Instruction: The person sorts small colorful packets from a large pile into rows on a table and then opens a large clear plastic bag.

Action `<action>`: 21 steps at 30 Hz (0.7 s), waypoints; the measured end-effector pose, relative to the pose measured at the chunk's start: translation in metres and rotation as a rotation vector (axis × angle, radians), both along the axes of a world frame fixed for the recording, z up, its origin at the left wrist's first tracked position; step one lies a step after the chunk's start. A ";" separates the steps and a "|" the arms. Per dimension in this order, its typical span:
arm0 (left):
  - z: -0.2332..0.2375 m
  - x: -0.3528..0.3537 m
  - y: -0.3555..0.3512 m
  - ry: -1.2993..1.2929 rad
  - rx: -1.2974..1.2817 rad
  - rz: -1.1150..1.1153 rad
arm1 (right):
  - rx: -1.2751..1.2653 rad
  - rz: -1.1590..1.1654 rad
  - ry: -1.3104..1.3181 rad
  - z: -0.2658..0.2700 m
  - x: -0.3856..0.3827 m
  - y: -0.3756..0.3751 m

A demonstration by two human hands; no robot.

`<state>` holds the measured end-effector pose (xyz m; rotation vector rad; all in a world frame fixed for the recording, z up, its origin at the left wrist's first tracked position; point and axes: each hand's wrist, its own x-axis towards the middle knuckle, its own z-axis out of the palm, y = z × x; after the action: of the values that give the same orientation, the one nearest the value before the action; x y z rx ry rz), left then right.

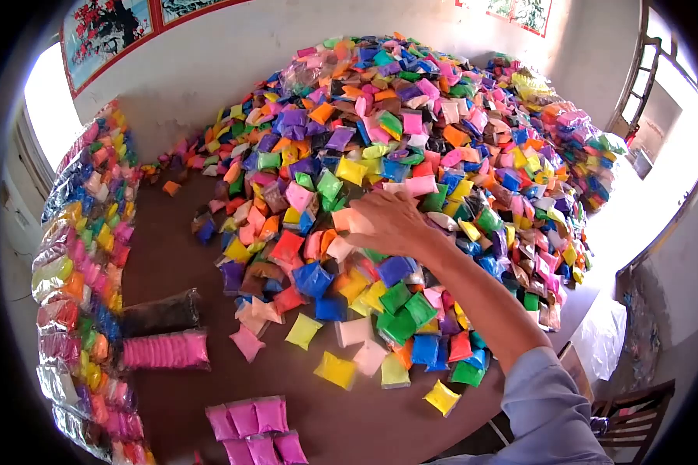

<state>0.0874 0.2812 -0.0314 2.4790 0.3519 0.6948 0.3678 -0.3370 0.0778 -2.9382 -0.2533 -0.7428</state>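
1. The right grip (392,223), a bare hand, lies palm down on the near face of the heap; its fingers are bent and point toward the left. Whether the fingertips pinch anything cannot be told.
2. A pale peach, pillow-shaped plastic packet (350,221) lies at the fingertips, within the heap.
3. The multicoloured heap of small, soft plastic packets (442,167) surrounds the grip and rises beyond it toward the wall.
4. Loose packets fringe the near side of the heap, among them a bright yellow square packet (335,370) and, farther right, a smaller yellow packet (442,397).
5. Six magenta packets (257,418), in two rows of three, lie flat at the near edge of the view.
6. Left of the heap, a clear bag of pink packets in a row (167,350) lies just nearer than a dark plastic bag (163,312).
7. Filled clear bags of coloured packets (93,287) form a long stack at the far left.
8. The brown, flat-topped bench (287,391) carries the heap.
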 end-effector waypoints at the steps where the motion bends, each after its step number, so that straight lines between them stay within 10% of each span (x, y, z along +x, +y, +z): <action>1: 0.001 0.001 -0.002 -0.020 -0.027 -0.006 | -0.036 -0.020 0.121 -0.003 0.007 0.002; 7: -0.019 -0.002 0.013 -0.020 -0.037 0.008 | 0.023 -0.003 0.501 0.019 -0.015 0.013; 21: -0.030 -0.004 0.023 -0.024 0.088 0.053 | 0.057 0.098 0.191 0.026 -0.046 0.007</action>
<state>0.0831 0.3043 -0.0609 2.5499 0.3870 0.7771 0.3216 -0.3305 0.1038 -2.8920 -0.3498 -0.4450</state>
